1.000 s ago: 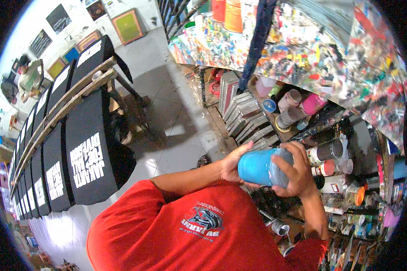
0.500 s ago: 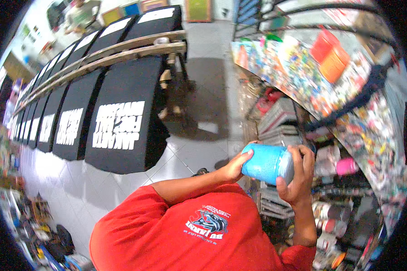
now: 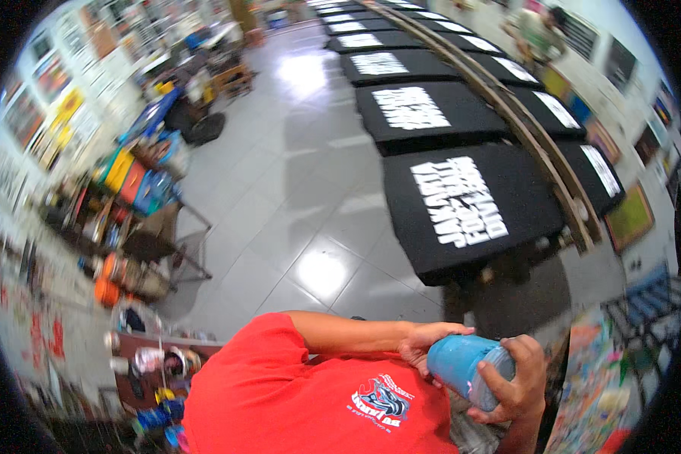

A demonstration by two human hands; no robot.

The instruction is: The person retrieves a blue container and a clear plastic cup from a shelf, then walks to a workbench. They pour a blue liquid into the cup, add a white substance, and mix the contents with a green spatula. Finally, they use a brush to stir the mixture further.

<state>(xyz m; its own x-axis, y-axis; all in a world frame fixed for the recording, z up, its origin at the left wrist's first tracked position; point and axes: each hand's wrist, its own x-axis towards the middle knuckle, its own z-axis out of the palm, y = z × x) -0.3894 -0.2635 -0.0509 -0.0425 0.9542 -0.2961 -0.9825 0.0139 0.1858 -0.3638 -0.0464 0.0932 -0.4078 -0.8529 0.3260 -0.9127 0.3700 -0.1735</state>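
A blue, translucent jar (image 3: 455, 362) lies tilted on its side between my hands at the bottom centre-right, in front of my red shirt. My left hand (image 3: 424, 346) holds its left end, with some fingers hidden under it. My right hand (image 3: 519, 378) grips the right end, fingers curled round the pale rim or lid, which is partly covered.
Black shirts (image 3: 473, 200) with white prints lie on a long rack with wooden rails (image 3: 537, 155). A person (image 3: 530, 38) is at its far side. Stacked clutter (image 3: 151, 185) lines the left wall, a paint-spattered board (image 3: 586, 378) is at lower right, and tiled floor (image 3: 295, 151) runs between.
The view has swung round from the paint shelves toward the aisle and rack, which now reaches away upward. Both hands still hold the blue jar, now lower and further right in view.
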